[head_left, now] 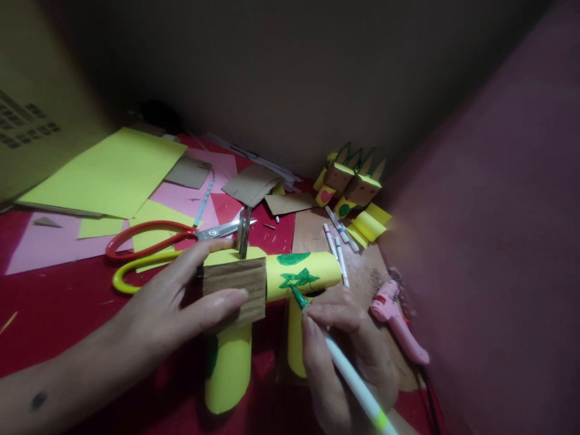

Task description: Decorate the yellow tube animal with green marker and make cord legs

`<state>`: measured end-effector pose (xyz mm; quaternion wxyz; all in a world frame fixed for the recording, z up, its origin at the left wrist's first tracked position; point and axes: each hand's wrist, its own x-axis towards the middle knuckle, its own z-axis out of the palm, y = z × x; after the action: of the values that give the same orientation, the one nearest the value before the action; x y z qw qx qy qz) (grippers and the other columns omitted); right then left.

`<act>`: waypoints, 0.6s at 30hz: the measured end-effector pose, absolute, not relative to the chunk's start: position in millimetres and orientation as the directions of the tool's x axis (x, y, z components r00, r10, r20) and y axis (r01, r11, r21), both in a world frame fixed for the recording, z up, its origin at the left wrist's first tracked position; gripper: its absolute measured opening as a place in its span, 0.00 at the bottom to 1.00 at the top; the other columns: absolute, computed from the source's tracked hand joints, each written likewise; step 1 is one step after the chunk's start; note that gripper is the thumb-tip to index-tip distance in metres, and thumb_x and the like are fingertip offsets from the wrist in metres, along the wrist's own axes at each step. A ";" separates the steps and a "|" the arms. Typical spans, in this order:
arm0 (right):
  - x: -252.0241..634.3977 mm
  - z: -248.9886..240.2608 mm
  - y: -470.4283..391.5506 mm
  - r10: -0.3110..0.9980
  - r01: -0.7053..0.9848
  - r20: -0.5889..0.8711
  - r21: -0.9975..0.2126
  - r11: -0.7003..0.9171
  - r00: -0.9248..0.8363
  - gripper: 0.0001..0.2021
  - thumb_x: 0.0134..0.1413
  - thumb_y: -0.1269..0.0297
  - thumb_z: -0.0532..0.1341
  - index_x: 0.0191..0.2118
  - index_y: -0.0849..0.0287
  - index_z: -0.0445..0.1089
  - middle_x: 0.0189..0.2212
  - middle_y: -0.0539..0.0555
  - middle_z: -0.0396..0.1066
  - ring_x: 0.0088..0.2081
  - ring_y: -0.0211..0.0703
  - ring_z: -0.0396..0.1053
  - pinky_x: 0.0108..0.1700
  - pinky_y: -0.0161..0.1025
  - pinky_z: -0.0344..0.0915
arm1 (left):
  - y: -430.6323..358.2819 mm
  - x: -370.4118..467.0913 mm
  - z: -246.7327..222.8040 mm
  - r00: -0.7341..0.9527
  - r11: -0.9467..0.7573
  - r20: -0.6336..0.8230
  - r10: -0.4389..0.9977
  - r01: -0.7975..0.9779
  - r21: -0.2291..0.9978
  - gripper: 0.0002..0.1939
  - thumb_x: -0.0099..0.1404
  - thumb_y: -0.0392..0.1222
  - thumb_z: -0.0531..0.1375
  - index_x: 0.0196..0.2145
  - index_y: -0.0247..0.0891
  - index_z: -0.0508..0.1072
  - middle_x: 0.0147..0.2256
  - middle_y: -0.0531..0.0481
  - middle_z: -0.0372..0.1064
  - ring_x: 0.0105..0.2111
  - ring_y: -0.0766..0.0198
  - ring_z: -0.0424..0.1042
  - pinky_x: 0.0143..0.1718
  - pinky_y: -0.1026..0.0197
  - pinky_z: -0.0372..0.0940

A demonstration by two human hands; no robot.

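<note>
My right hand (344, 350) pinches a white felt-tip marker (351, 370) with a green tip. That tip touches a green star-like patch on a yellow paper tube (324, 269), below a green oval. The tube joins a brown cardboard piece (235, 284), part of a craft figure with another yellow tube (229, 371) hanging below and a third behind my right hand. My left hand (190, 296) grips the cardboard, thumb on its front face and index finger along the top, beside upright cardboard strips (243, 232).
Red-and-yellow-handled scissors (156, 238) lie left of the figure. Yellow sheets (113, 172), pink paper and cardboard scraps (251, 184) spread behind. Small cardboard figures (351, 181), several markers (339, 226) and a pink glue gun (399, 320) with a cable are at the right.
</note>
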<state>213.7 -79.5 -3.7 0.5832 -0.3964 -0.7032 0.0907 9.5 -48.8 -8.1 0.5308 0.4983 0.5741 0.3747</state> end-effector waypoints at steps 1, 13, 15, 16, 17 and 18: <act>213.8 -3.5 -79.4 0.660 0.454 0.751 -0.583 0.674 -0.015 0.11 0.55 0.81 0.59 0.40 0.58 0.69 0.29 0.49 0.70 0.31 0.37 0.69 0.34 0.37 0.70 | -48.1 8.4 -9.5 0.073 0.215 -0.230 0.970 0.177 0.961 0.43 0.50 0.63 0.68 0.61 0.51 0.63 0.48 0.48 0.79 0.45 0.49 0.80 0.41 0.56 0.78; 214.5 -1.8 -77.3 0.655 0.499 0.754 -0.546 0.673 -0.057 0.12 0.55 0.81 0.59 0.40 0.56 0.68 0.28 0.50 0.71 0.30 0.38 0.70 0.33 0.38 0.71 | -55.2 21.0 9.0 0.010 0.286 -0.293 0.956 0.172 0.943 0.42 0.52 0.63 0.65 0.61 0.49 0.61 0.50 0.48 0.77 0.48 0.48 0.77 0.46 0.54 0.75; 214.5 -3.3 -78.0 0.663 0.500 0.749 -0.564 0.657 -0.026 0.12 0.56 0.81 0.59 0.39 0.56 0.68 0.28 0.49 0.70 0.30 0.38 0.69 0.33 0.37 0.70 | -54.6 20.3 8.3 0.011 0.290 -0.297 0.955 0.183 0.939 0.42 0.52 0.64 0.65 0.61 0.49 0.61 0.50 0.48 0.77 0.48 0.49 0.77 0.46 0.55 0.75; 214.5 -4.0 -78.4 0.667 0.497 0.745 -0.573 0.652 -0.016 0.11 0.56 0.81 0.58 0.38 0.56 0.68 0.28 0.49 0.70 0.30 0.38 0.69 0.33 0.37 0.70 | -54.5 20.0 8.2 0.013 0.289 -0.296 0.955 0.186 0.939 0.42 0.52 0.64 0.65 0.61 0.49 0.61 0.50 0.49 0.77 0.48 0.49 0.77 0.45 0.55 0.75; 214.4 -4.7 -78.7 0.669 0.493 0.743 -0.580 0.649 -0.007 0.11 0.56 0.81 0.58 0.38 0.56 0.68 0.28 0.49 0.70 0.30 0.38 0.69 0.33 0.37 0.70 | -54.5 20.0 8.2 0.014 0.287 -0.295 0.956 0.186 0.940 0.42 0.52 0.64 0.65 0.61 0.49 0.61 0.50 0.49 0.77 0.48 0.49 0.77 0.45 0.55 0.75; 214.4 -5.2 -79.0 0.669 0.488 0.743 -0.582 0.650 -0.003 0.11 0.56 0.81 0.59 0.38 0.56 0.68 0.28 0.49 0.70 0.31 0.38 0.69 0.33 0.37 0.70 | -54.7 20.1 8.3 0.016 0.285 -0.293 0.956 0.184 0.941 0.42 0.52 0.64 0.65 0.61 0.49 0.61 0.50 0.48 0.77 0.48 0.49 0.77 0.45 0.56 0.75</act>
<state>214.4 -79.0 -5.2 0.5740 -0.4110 -0.7038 0.0786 20.1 -54.7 8.3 0.5313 0.4750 0.6003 0.3631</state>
